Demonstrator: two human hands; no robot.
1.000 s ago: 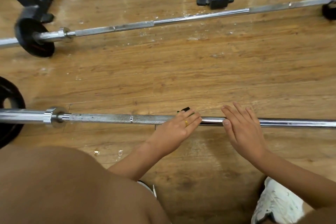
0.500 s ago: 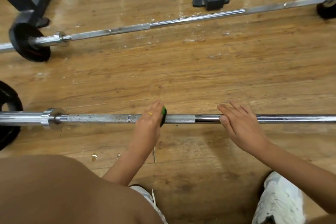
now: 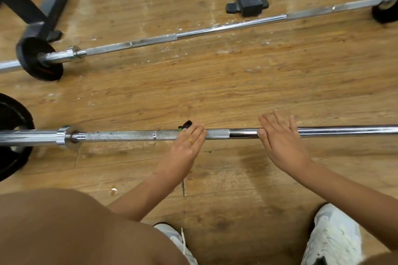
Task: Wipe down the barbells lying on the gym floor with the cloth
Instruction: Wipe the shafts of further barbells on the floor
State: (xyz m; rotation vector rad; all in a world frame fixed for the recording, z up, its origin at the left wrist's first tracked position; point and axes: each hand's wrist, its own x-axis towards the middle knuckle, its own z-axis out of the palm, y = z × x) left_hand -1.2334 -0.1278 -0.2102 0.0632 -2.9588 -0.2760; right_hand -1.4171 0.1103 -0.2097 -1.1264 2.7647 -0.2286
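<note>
Mid-wipe on near barbell [image 3: 133, 135], knurled bit. L hand [image 3: 187, 144] is pressing cloth [image 3: 186, 125] onto it w/ flat fingers. R hand [image 3: 282, 144] is lying flat at 3 o'clock, steadying. Next imo: sliding toward 9, then far barbell [image 3: 215, 30] at 12.

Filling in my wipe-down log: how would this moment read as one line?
left hand: presses cloth on near barbell, knurled part | right hand: flat on smooth part | far barbell: no hand on it

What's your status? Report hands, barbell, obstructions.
Left hand presses cloth onto near barbell, knurled section. Right hand flat on its smooth shaft. Far barbell apart, untouched. Nothing blocking the shaft.
</note>
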